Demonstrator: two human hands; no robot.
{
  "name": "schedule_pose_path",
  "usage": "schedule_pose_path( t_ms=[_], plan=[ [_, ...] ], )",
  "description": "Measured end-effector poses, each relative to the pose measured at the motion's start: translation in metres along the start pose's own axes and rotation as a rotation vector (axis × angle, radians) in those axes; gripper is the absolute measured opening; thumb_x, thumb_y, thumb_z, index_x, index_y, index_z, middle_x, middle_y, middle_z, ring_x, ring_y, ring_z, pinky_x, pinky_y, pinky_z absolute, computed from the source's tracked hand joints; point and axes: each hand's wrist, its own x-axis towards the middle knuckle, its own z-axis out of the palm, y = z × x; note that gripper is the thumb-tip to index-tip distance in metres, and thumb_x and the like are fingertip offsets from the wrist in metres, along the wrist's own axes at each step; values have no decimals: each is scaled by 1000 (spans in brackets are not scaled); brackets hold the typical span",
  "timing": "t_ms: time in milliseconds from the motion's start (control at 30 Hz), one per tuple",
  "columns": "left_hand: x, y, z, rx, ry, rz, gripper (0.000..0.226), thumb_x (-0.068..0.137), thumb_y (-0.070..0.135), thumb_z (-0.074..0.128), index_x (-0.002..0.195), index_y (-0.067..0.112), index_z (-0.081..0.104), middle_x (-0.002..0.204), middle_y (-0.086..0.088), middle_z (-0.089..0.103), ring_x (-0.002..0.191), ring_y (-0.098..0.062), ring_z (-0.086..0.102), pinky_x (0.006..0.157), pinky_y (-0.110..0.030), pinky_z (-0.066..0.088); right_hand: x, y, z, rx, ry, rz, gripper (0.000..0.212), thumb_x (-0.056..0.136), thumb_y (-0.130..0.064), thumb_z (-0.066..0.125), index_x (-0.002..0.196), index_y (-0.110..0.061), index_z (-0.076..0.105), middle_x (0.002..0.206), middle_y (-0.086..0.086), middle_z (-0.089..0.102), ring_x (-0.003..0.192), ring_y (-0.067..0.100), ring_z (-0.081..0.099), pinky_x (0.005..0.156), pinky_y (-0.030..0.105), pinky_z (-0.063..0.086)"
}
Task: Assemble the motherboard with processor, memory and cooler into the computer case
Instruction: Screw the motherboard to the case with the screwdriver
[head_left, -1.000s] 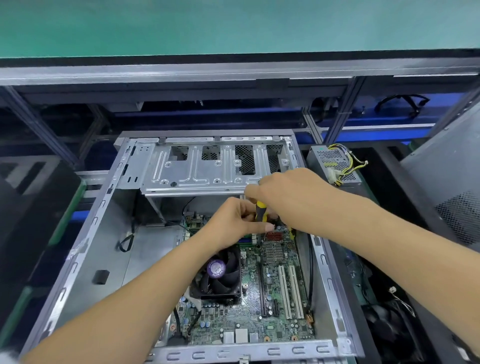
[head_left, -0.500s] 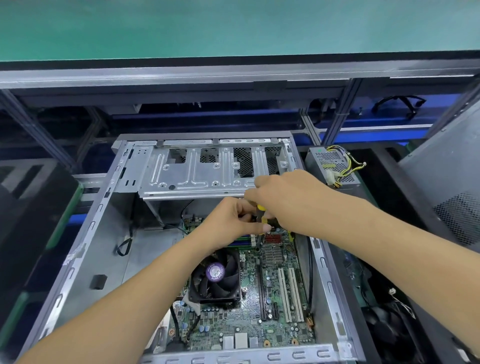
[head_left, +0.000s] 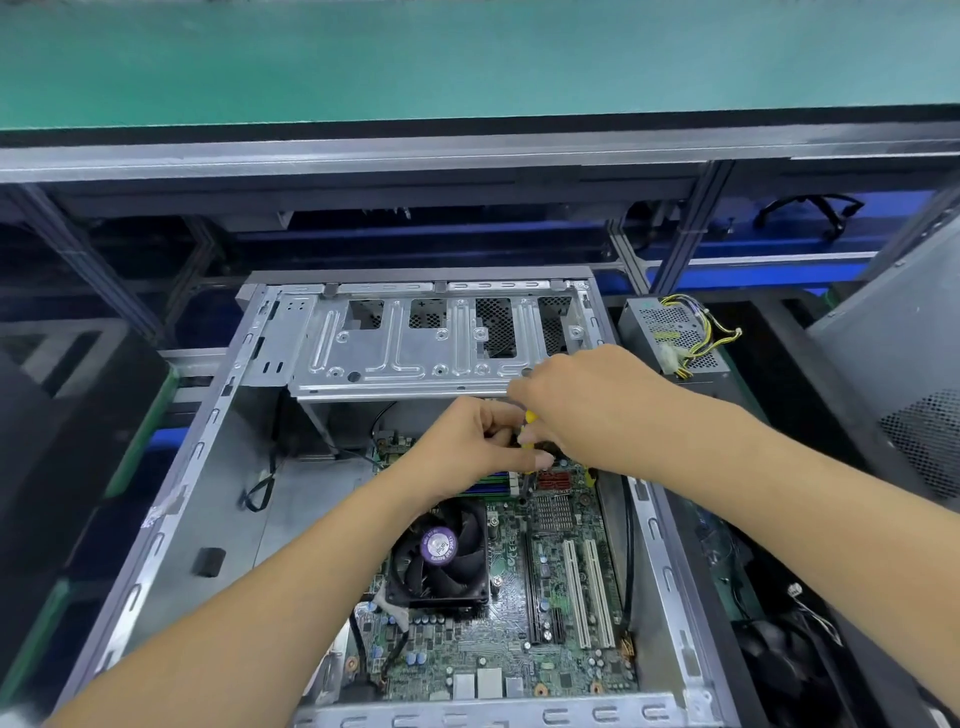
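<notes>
The open grey computer case (head_left: 171, 519) lies flat. Inside it is the green motherboard (head_left: 519, 644), with the black fan cooler (head_left: 441, 561) on top and memory sticks (head_left: 493, 480) partly hidden beneath my hands. My right hand (head_left: 587, 405) grips the handle of a yellow and black screwdriver (head_left: 530, 421), held upright over the board's far edge. My left hand (head_left: 467, 447) pinches the screwdriver's shaft just below the handle. The tip, and whatever it touches, is hidden behind my fingers.
A metal drive cage (head_left: 415, 343) spans the far end of the case. A power supply (head_left: 670, 338) with yellow and black wires sits to the right of the case. A grey case panel (head_left: 904, 374) leans at far right. Dark bins flank the case.
Both hands have stayed on the screwdriver at the same spot over the board's far edge. The camera has shifted slightly, so the case sits a little higher in the frame.
</notes>
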Motion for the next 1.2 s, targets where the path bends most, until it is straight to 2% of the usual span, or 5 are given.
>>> schedule_pose_path(
  t_ms=[167,367,600,800,1200],
  plan=[
    [0,0,0,2,-35,31,31,80,6,74,67,34,74,50,19,53,68,0,55,81,-17,46,4,-4,1,-83,26,68,39,98,-35,48,67,-15,37,73,-1,45,62,22,43,49,29,29],
    [-1,1,-1,14,-3,11,45,80,8,76,46,28,53,50,2,22,54,-16,18,61,-30,17,-5,-4,-3,-30,24,-81,26,94,-28,55,117,-21,45,104,1,49,86,27,61,45,28,20],
    [-2,1,-1,38,-38,55,24,81,7,73,68,21,59,47,12,23,48,-6,23,52,-19,26,7,-7,4,-118,43,87,42,100,-31,45,63,-14,34,63,-1,33,51,17,34,45,26,25],
    [-2,5,0,35,-24,26,21,82,11,73,65,20,67,53,-10,22,55,-17,17,59,-32,15,-6,-3,-4,6,13,-39,24,92,-25,56,113,-23,44,98,-2,44,67,22,46,45,28,21],
    [-1,4,-1,16,-37,52,18,81,13,76,70,27,74,55,-3,24,55,-13,26,65,-22,21,-1,0,5,-24,78,16,22,95,-40,50,104,-20,53,81,0,47,72,24,54,48,29,25]
  ],
)
